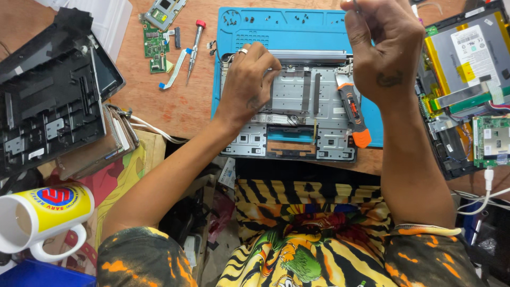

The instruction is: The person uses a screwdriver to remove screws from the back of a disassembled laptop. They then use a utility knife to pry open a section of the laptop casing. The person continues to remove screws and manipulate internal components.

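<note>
The left hand (247, 79) rests fingers-down on the opened laptop chassis (297, 114), which lies on the blue mat (281, 29). At two o'clock from it, the right hand (385, 45) hovers raised, fingers pinched on a thin tool (355, 5); an orange-handled screwdriver (354, 114) lies at six o'clock beneath it.

flat rubber work mat (276, 29): bright blue | bare metal laptop chassis (297, 114): silver-grey | short-handled screwdriver (355, 114): orange and dark grey | wooden bench (175, 106): reddish brown | ceramic mug (40, 218): yellow, white inside, red-and-blue round emblem | printed shirt (308, 239): yellow-and-black stripes, green and orange patches | small circuit board (155, 45): green
</note>
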